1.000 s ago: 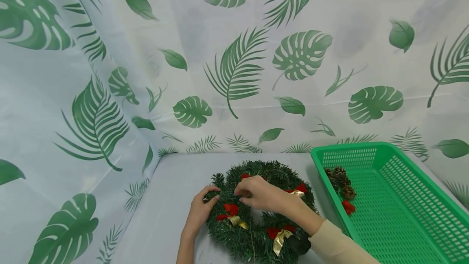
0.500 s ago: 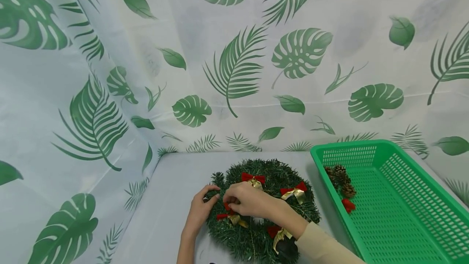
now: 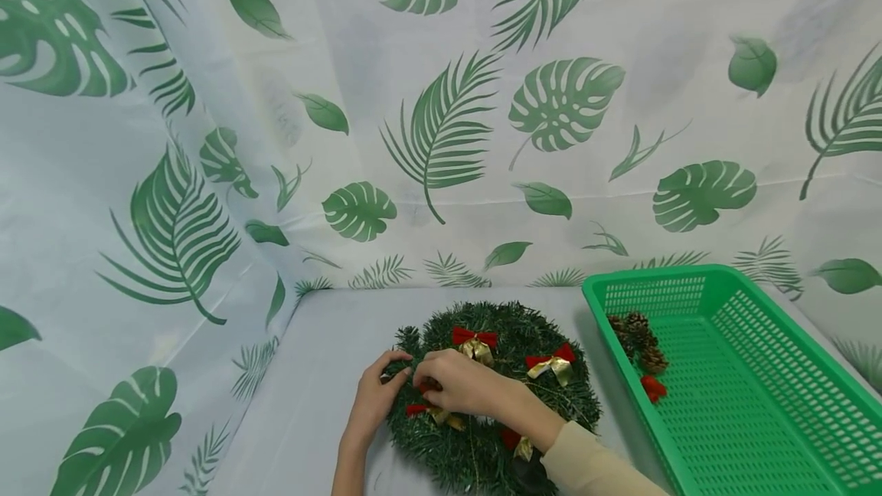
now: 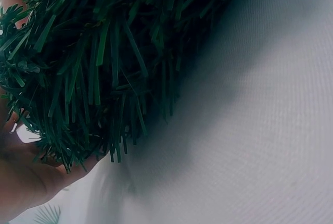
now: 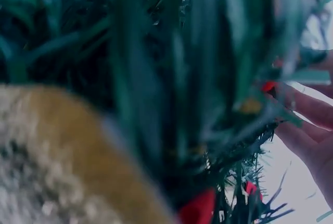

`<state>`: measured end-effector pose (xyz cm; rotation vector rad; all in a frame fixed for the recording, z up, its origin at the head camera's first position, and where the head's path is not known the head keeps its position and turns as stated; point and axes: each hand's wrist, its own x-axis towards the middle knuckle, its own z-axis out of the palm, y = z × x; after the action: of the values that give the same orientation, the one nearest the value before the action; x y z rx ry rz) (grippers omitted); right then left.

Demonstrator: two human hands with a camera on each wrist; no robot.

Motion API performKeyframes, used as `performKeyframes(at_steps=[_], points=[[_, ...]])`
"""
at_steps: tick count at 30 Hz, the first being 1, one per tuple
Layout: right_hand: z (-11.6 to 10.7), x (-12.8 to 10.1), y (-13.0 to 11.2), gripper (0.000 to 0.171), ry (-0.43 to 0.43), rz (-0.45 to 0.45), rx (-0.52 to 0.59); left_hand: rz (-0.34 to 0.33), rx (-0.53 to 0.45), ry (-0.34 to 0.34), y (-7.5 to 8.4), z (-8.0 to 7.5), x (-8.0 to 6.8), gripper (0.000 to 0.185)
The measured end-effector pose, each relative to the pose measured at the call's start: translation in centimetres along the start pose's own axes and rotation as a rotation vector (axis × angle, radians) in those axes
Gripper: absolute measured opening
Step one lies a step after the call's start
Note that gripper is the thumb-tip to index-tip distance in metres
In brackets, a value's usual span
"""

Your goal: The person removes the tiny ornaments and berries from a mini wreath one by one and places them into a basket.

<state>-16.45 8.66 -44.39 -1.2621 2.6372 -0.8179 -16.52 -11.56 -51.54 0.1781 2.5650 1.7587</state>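
Pinching the red bow on the wreath with my right hand while my left hand grips the wreath's left edge on the table, I'd steady the ring and work that bow gently between the needles.

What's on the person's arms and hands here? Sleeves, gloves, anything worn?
Both hands are bare, no gloves, and no rings or watch show. The right arm wears a plain beige long sleeve ending at the wrist. The left forearm is uncovered as far as the head view shows. No cables or markings are visible on either arm.
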Motion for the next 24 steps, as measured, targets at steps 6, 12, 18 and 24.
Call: performKeyframes(at_steps=[6, 12, 18, 24], points=[[0.23, 0.0, 0.02, 0.014, 0.015, -0.007, -0.021, -0.006, 0.006, 0.007, -0.1, 0.03, -0.1, 0.023], [0.18, -0.1, 0.08, 0.014, 0.01, 0.003, -0.041, 0.0, -0.012, 0.007, 0.08, 0.06, -0.15, 0.024], [0.15, -0.12, -0.13, 0.016, -0.017, 0.035, -0.088, -0.004, -0.024, 0.004, 0.01, 0.03, 0.03, 0.025], [0.22, 0.0, -0.37, 0.015, -0.035, 0.012, -0.135, -0.003, -0.008, 0.001, -0.09, 0.05, 0.16, 0.024]])
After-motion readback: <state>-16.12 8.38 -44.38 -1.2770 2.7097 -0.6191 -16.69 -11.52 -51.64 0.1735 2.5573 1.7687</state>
